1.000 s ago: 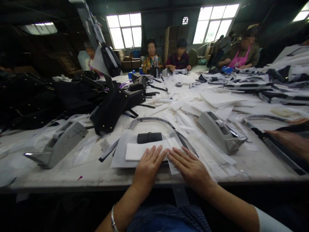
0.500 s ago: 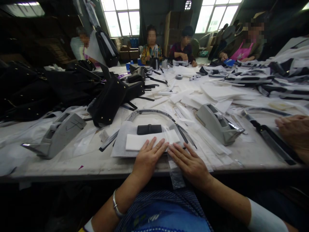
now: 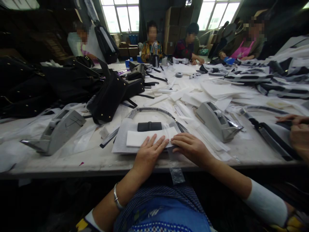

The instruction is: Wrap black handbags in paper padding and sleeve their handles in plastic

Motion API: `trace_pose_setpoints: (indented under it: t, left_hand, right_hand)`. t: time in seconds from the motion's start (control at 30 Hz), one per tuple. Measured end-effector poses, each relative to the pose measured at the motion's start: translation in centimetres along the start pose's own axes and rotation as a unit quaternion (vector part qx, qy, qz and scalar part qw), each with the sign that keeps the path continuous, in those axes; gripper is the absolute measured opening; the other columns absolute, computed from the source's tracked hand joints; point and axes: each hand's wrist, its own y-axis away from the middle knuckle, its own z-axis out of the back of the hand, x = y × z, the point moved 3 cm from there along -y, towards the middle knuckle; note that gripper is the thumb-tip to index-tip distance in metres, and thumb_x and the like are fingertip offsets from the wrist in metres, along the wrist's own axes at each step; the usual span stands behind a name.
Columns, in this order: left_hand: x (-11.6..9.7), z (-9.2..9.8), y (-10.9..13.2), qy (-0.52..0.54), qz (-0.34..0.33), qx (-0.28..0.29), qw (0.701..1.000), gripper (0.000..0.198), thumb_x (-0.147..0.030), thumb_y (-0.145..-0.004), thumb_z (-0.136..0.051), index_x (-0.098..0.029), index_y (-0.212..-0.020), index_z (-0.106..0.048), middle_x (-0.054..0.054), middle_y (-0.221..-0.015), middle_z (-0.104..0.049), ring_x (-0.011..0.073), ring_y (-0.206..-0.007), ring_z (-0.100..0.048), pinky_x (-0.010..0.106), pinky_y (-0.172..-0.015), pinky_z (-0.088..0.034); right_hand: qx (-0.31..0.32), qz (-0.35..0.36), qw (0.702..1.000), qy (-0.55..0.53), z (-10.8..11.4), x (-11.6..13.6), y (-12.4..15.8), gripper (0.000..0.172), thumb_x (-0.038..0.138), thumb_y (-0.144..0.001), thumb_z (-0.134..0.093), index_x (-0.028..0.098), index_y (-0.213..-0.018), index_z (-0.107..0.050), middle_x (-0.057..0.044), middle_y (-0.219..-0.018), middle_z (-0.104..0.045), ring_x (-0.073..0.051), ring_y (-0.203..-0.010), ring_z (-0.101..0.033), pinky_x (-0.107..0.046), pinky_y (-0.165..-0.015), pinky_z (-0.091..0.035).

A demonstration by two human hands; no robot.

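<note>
Pad (image 3: 135, 138), white, lies on pale sheet (image 3: 120, 140) atop desk (image 3: 70, 162), and left hand (image 3: 150, 153) rests flat on it, fingers extended! Right hand (image 3: 191, 148) close beside, fingers bent at pad's near right corner (gripping or not, cannot tell). Clear strip (image 3: 177, 176) dangles over desk's near edge; dark banded piece (image 3: 149, 126) sits just beyond pad.

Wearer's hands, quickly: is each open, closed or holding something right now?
Left hand: open, resting on the white pad.
Right hand: slightly bent at the clear strip; grip cannot be told.
</note>
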Motion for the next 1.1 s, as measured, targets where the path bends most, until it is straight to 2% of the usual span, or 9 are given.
trace_pose_setpoints:
  t: [0.17,0.33,0.43,0.53,0.63,0.73,0.8,0.9,1.1]
  left_hand:
    - [-0.3,1.1,-0.1,0.078,0.016,0.008,0.997,0.08,-0.01,-0.077,-0.06,-0.027,-0.151,-0.036,-0.001,-0.155,-0.041,0.0317,-0.144,-0.033,0.054,-0.118,-0.03]
    - [-1.3,1.0,-0.8,0.096,0.076,-0.067,0.99,0.048,-0.039,-0.089,-0.061,-0.029,-0.136,-0.055,-0.001,-0.145,-0.054,0.032,-0.139,-0.043,0.057,-0.115,-0.033]
    - [-1.7,-0.1,-1.1,0.075,0.089,-0.122,0.986,0.034,-0.033,-0.093,-0.059,-0.028,-0.127,-0.062,0.0,-0.137,-0.062,0.0299,-0.133,-0.051,0.058,-0.114,-0.032]
    - [-1.8,-0.9,-1.0,0.059,0.065,-0.164,0.983,0.032,-0.024,-0.094,-0.058,-0.025,-0.125,-0.063,0.002,-0.128,-0.067,0.0276,-0.128,-0.056,0.055,-0.115,-0.03]
    - [-1.7,-1.1,-0.8,0.048,0.046,-0.185,0.981,0.031,-0.023,-0.095,-0.057,-0.025,-0.125,-0.063,0.002,-0.126,-0.069,0.0257,-0.125,-0.059,0.051,-0.114,-0.031]
    - [-1.6,-1.1,-0.8,0.042,0.039,-0.185,0.981,0.031,-0.022,-0.095,-0.056,-0.024,-0.125,-0.063,0.002,-0.126,-0.069,0.0248,-0.125,-0.059,0.05,-0.115,-0.031]
    - [-1.6,-1.1,-0.8,0.04,0.037,-0.182,0.982,0.031,-0.021,-0.095,-0.057,-0.025,-0.125,-0.062,0.002,-0.127,-0.068,0.0242,-0.126,-0.059,0.049,-0.115,-0.031]
    - [-1.7,-1.1,-0.8,0.035,0.038,-0.182,0.982,0.033,-0.019,-0.094,-0.057,-0.025,-0.126,-0.062,0.002,-0.128,-0.068,0.0234,-0.126,-0.058,0.047,-0.115,-0.03]
    - [-1.9,-1.0,-0.8,0.02,0.039,-0.202,0.978,0.029,-0.021,-0.096,-0.056,-0.025,-0.124,-0.063,0.0,-0.126,-0.069,0.0228,-0.123,-0.061,0.046,-0.115,-0.031]
  right_hand:
    - [-0.034,0.014,0.999,0.021,-1.5,-0.4,1.0,0.017,0.017,-0.093,-0.061,0.019,-0.109,-0.066,-0.008,-0.104,-0.073,-0.023,-0.103,-0.064,-0.041,-0.09,-0.053]
    - [-0.067,0.043,0.995,0.061,-2.3,-0.2,1.5,0.011,0.015,-0.093,-0.06,0.019,-0.102,-0.065,-0.006,-0.097,-0.073,-0.023,-0.097,-0.064,-0.038,-0.083,-0.051]
    - [-0.075,0.043,0.993,0.077,-2.7,-0.2,1.5,0.009,0.017,-0.093,-0.06,0.019,-0.1,-0.066,-0.006,-0.097,-0.074,-0.022,-0.096,-0.064,-0.038,-0.083,-0.051]
    - [-0.071,0.034,0.994,0.074,-2.5,-0.3,1.6,0.012,0.016,-0.094,-0.06,0.019,-0.103,-0.067,-0.006,-0.097,-0.074,-0.022,-0.099,-0.065,-0.038,-0.085,-0.052]
    - [-0.029,0.026,0.997,0.064,-1.4,0.1,2.5,0.03,0.01,-0.094,-0.054,0.018,-0.122,-0.063,-0.009,-0.116,-0.072,-0.023,-0.116,-0.062,-0.043,-0.101,-0.049]
    - [0.03,0.03,0.998,0.05,-0.1,1.5,4.7,0.052,0.003,-0.091,-0.046,0.016,-0.141,-0.051,-0.011,-0.139,-0.059,-0.025,-0.137,-0.046,-0.051,-0.115,-0.037]
    - [0.086,0.04,0.995,0.035,0.2,2.7,6.3,0.059,0.001,-0.087,-0.043,0.013,-0.145,-0.047,-0.012,-0.147,-0.051,-0.026,-0.143,-0.036,-0.053,-0.118,-0.032]
    - [0.142,0.057,0.988,0.026,-0.8,4.0,7.6,0.06,0.002,-0.085,-0.043,0.011,-0.144,-0.047,-0.012,-0.15,-0.047,-0.027,-0.145,-0.033,-0.053,-0.118,-0.033]
    - [0.0,0.098,0.995,-0.013,-3.6,4.3,7.0,0.032,0.009,-0.096,-0.05,0.014,-0.124,-0.063,-0.01,-0.119,-0.072,-0.021,-0.12,-0.063,-0.042,-0.105,-0.052]
